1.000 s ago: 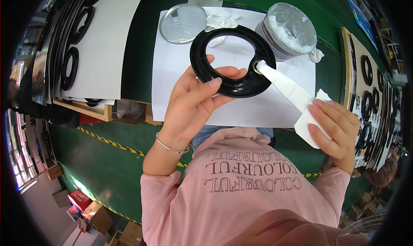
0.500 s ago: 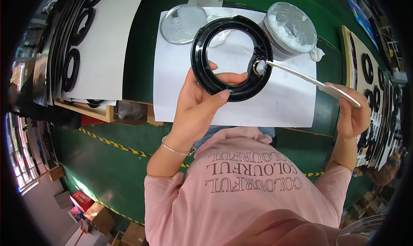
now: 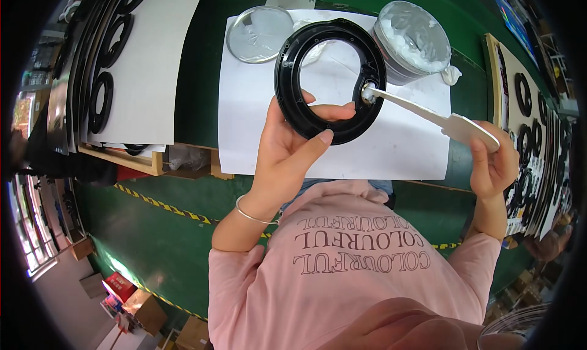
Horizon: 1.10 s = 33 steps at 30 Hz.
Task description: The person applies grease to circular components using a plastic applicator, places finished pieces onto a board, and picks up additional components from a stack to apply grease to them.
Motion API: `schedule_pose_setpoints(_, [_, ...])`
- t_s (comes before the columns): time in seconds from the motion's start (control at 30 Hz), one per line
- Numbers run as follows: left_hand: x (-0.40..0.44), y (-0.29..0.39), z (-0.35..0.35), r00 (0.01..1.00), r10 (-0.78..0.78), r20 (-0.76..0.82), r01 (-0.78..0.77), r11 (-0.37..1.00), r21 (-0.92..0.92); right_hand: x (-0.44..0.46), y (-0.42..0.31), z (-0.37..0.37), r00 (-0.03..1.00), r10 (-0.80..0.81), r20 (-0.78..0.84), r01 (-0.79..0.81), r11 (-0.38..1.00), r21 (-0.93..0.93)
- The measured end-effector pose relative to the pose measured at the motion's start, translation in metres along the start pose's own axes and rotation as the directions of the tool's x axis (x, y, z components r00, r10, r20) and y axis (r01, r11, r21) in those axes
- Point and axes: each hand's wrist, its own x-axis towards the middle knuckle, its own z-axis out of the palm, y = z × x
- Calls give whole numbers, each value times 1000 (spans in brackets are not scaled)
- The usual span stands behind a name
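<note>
Over the white sheet [image 3: 391, 157], I see the left hand [image 3: 286, 151] gripping the black ring [image 3: 287, 84]; the right hand [image 3: 496, 166] pinches a white spatula [image 3: 422, 110]. Its tip has shifted inward from the ring's edge to the white paste [image 3: 368, 95], apparently touching, which suggests spreading is under way.

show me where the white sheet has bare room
Bare: the white sheet between round lid and left hand, plus its near-right part below the spatula. Crowded: the far side, with lid, tub and white wad.
</note>
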Motion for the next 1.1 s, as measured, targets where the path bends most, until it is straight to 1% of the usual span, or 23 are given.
schedule_pose_setpoints(0.07, [0,0,1,1000,-16,-4,16,1000,5,-1,-1,1,998,50,25,-50,999,4])
schedule_pose_setpoints(0.1, [0,0,1,1000,-16,-4,16,1000,6,1,-2,1,998,50,25,-50,999,5])
schedule_pose_setpoints(0.17, [0,0,1,1000,-16,-17,17,1000,12,8,-5,0,975,-137,174,138,990,7])
schedule_pose_setpoints(0.2, [0,1,1,1000,-17,-17,17,1000,12,11,-8,0,975,-137,174,138,990,8])
schedule_pose_setpoints(0.27, [1,4,3,995,-68,-68,67,998,-8,14,-14,-1,899,-353,260,383,921,-71])
schedule_pose_setpoints(0.3, [1,4,3,995,-69,-67,69,998,-8,15,-15,-3,899,-352,259,382,922,-72])
schedule_pose_setpoints(0.37, [1,4,4,995,-70,-70,68,997,-31,13,-15,-7,914,-292,282,329,940,-93])
schedule_pose_setpoints(0.4, [1,4,4,995,-72,-68,70,997,-31,10,-12,-8,915,-290,281,327,940,-95])
schedule_pose_setpoints(0.47, [1,4,3,996,-63,-68,61,998,-24,2,0,-9,981,-132,143,126,991,53])
schedule_pose_setpoints(0.5, [1,4,3,996,-62,-68,61,998,-23,-4,3,-8,981,-132,143,126,991,53])
schedule_pose_setpoints(0.53, [0,4,3,996,-60,-61,59,998,-23,-11,6,-6,998,59,36,-63,991,121])
schedule_pose_setpoints(0.57, [0,4,3,997,-57,-53,56,998,-22,-15,7,-4,965,257,-57,-240,949,206])
schedule_pose_setpoints(0.6, [0,4,3,997,-57,-52,56,998,-21,-13,7,0,938,342,-56,-316,909,272])
schedule_pose_setpoints(0.63, [0,3,3,999,-38,-33,38,999,-6,-11,9,1,938,342,-56,-315,909,272])
schedule_pose_setpoints(0.7, [-1,1,2,1000,-21,-13,21,1000,10,-9,11,4,878,479,5,-453,826,335])
schedule_pose_setpoints(0.77, [-1,0,2,1000,11,22,-11,999,36,-8,12,7,877,480,-6,-446,821,356])
schedule_pose_setpoints(0.83, [-1,0,2,1000,11,23,-12,999,47,-8,11,7,876,481,-17,-440,815,376])
schedule_pose_setpoints(0.9, [0,0,2,1000,11,25,-12,998,58,-8,9,4,891,455,13,-434,842,321])
schedule_pose_setpoints(0.93, [0,0,2,1000,5,12,-6,998,61,-10,8,2,890,455,12,-435,842,321])
schedule_pose_setpoints(1.0, [0,0,2,1000,-2,-2,2,998,63,-13,5,-3,922,374,-101,-338,905,258])
schedule_pose_setpoints(1.03, [0,0,1,1000,-12,-26,13,999,46,-14,6,-5,921,375,-101,-340,904,257])
schedule_pose_setpoints(1.1, [1,-1,1,999,-26,-47,27,999,28,-15,9,-9,903,367,-225,-301,912,278])
